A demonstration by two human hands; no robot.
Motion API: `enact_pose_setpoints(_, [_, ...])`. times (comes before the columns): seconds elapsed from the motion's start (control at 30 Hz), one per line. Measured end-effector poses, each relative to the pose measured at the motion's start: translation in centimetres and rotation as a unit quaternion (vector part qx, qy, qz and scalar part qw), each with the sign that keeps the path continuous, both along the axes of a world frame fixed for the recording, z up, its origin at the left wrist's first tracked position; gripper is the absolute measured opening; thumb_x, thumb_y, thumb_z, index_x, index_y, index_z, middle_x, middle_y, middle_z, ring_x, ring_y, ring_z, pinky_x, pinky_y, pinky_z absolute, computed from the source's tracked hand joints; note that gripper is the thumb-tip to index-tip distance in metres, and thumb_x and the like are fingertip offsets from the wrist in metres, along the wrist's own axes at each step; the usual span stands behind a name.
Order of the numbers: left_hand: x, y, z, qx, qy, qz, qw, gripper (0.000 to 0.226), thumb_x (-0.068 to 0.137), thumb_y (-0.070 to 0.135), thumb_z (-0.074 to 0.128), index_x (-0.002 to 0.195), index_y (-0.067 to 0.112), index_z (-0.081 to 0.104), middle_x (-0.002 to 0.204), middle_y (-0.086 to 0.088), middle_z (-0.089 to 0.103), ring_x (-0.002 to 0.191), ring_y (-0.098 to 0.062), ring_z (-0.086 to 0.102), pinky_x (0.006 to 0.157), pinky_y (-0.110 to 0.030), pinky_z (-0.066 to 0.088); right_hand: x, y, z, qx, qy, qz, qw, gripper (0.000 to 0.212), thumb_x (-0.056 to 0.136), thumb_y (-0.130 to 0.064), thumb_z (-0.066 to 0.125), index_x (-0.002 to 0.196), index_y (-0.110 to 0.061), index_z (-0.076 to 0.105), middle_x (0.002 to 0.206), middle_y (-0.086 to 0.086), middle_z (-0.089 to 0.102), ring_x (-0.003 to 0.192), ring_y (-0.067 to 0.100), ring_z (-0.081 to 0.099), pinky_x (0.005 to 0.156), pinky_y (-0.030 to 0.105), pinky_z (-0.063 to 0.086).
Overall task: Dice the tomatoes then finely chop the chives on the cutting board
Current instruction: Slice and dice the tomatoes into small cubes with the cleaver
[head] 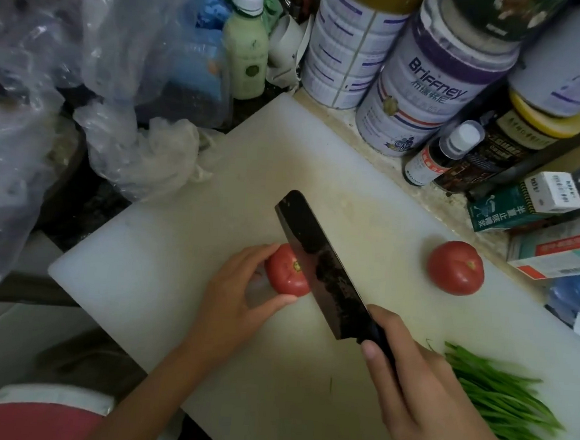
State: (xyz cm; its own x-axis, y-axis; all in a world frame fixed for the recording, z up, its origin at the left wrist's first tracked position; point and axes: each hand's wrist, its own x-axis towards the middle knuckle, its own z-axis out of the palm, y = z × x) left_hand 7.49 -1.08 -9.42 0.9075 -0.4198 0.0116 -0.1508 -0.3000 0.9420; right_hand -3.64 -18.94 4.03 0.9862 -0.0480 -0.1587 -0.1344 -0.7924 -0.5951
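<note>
Entry: tomato (pixel 286 273), whole, at the middle of the cutting board (pixel 163 245). Left hand (pixel 238 298) pinched it between thumb and fingers. Knife (pixel 326 267) was poised over its stem scar, with the right hand (pixel 418 383) wrapped round the handle.
Handling note: fingertips were best curled clear and the cut made straight down, probably to halve it.
Uncut: second tomato (pixel 457 267) at the board's right edge; chives (pixel 502 399) at its near-right corner.
</note>
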Motion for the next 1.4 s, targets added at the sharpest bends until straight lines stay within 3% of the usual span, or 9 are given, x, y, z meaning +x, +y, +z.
enact_pose_setpoints(0.17, [-0.2, -0.1, 0.0, -0.001, -0.013, 0.01, 1.0, 0.062, 0.075, 0.053, 0.071, 0.13, 0.03, 0.056, 0.124, 0.016, 0.058, 0.111, -0.003, 0.057, 0.094, -0.013, 0.044, 0.1, 0.7, -0.2, -0.087, -0.016, 0.017, 0.996, 0.037, 0.096, -0.054, 0.017, 0.121, -0.037, 0.036, 0.082, -0.014, 0.054, 0.048, 0.011, 0.052, 0.047, 0.03, 0.041])
enact_pose_setpoints(0.43, [-0.4, -0.2, -0.3, -0.003, -0.031, 0.009, 0.999, 0.063, 0.079, 0.05, 0.071, 0.131, 0.018, 0.057, 0.126, 0.008, 0.059, 0.112, -0.01, 0.058, 0.095, -0.02, 0.047, 0.6, 1.9, 0.2, -0.171, -0.004, 0.007, 0.985, 0.036, 0.098, -0.041, 0.021, 0.115, -0.022, 0.045, 0.084, -0.006, 0.063, 0.036, 0.016, 0.051, 0.029, 0.025, 0.034])
enact_pose_setpoints(0.6, [-0.4, -0.1, -0.2, 0.001, -0.039, 0.012, 0.999, 0.063, 0.08, 0.051, 0.07, 0.132, 0.018, 0.057, 0.126, 0.009, 0.059, 0.114, -0.011, 0.057, 0.096, -0.021, 0.047, -0.5, 1.8, 0.0, -0.167, 0.03, -0.014, 0.985, 0.042, 0.099, -0.046, 0.011, 0.112, -0.026, 0.045, 0.077, -0.012, 0.06, 0.037, 0.009, 0.05, 0.033, 0.022, 0.038])
enact_pose_setpoints(0.83, [-0.4, -0.2, -0.5, 0.002, -0.045, 0.017, 0.999, 0.063, 0.081, 0.05, 0.069, 0.132, 0.015, 0.058, 0.126, 0.004, 0.059, 0.116, -0.013, 0.058, 0.098, -0.026, 0.048, 3.2, 2.2, -0.1, -0.125, 0.038, 0.048, 0.99, 0.01, 0.093, -0.035, 0.026, 0.1, -0.028, 0.028, 0.071, -0.005, 0.046, 0.048, 0.022, 0.05, 0.042, 0.035, 0.038])
enact_pose_setpoints(0.93, [-0.4, -0.2, -0.5, 0.005, -0.054, 0.021, 0.998, 0.06, 0.081, 0.051, 0.068, 0.132, 0.022, 0.057, 0.126, 0.006, 0.055, 0.115, -0.011, 0.056, 0.1, -0.02, 0.044, 2.8, 2.9, -0.3, -0.194, 0.075, 0.015, 0.978, 0.012, 0.089, -0.03, 0.038, 0.099, -0.024, 0.039, 0.067, -0.006, 0.053, 0.036, 0.019, 0.049, 0.037, 0.027, 0.02])
enact_pose_setpoints(1.03, [-0.3, -0.1, -0.4, -0.001, -0.061, 0.016, 0.998, 0.059, 0.081, 0.052, 0.067, 0.133, 0.028, 0.054, 0.126, 0.009, 0.054, 0.117, -0.012, 0.055, 0.101, -0.016, 0.042, 1.4, 3.5, -0.4, -0.24, 0.068, -0.038, 0.967, 0.021, 0.09, -0.034, 0.03, 0.095, -0.02, 0.045, 0.06, -0.005, 0.055, 0.029, 0.018, 0.046, 0.04, 0.025, 0.01])
enact_pose_setpoints(1.17, [-0.2, -0.2, -0.4, -0.005, -0.054, 0.022, 0.998, 0.06, 0.081, 0.052, 0.068, 0.134, 0.027, 0.055, 0.128, 0.011, 0.054, 0.118, -0.009, 0.054, 0.101, -0.016, 0.042, 2.7, 3.1, -0.1, -0.176, 0.116, -0.015, 0.977, 0.019, 0.094, -0.033, 0.019, 0.111, -0.026, 0.024, 0.099, -0.003, 0.055, 0.073, 0.025, 0.062, 0.053, 0.032, 0.025])
enact_pose_setpoints(1.3, [-0.3, -0.1, -0.5, 0.005, -0.048, 0.024, 0.999, 0.062, 0.08, 0.049, 0.069, 0.133, 0.018, 0.058, 0.127, 0.006, 0.056, 0.119, -0.01, 0.055, 0.103, -0.02, 0.042, 3.3, 3.0, -0.6, -0.221, 0.055, 0.001, 0.974, 0.01, 0.085, -0.026, 0.046, 0.091, -0.022, 0.04, 0.062, -0.004, 0.053, 0.032, 0.02, 0.045, 0.035, 0.026, 0.004])
enact_pose_setpoints(1.4, [-0.3, -0.2, -0.4, 0.004, -0.047, 0.024, 0.999, 0.063, 0.08, 0.052, 0.068, 0.134, 0.023, 0.056, 0.128, 0.01, 0.053, 0.12, -0.005, 0.053, 0.102, -0.015, 0.041, 1.4, 3.0, -1.0, -0.229, 0.057, -0.028, 0.971, 0.01, 0.085, -0.032, 0.038, 0.09, -0.025, 0.042, 0.063, -0.007, 0.055, 0.029, 0.021, 0.045, 0.028, 0.026, 0.016])
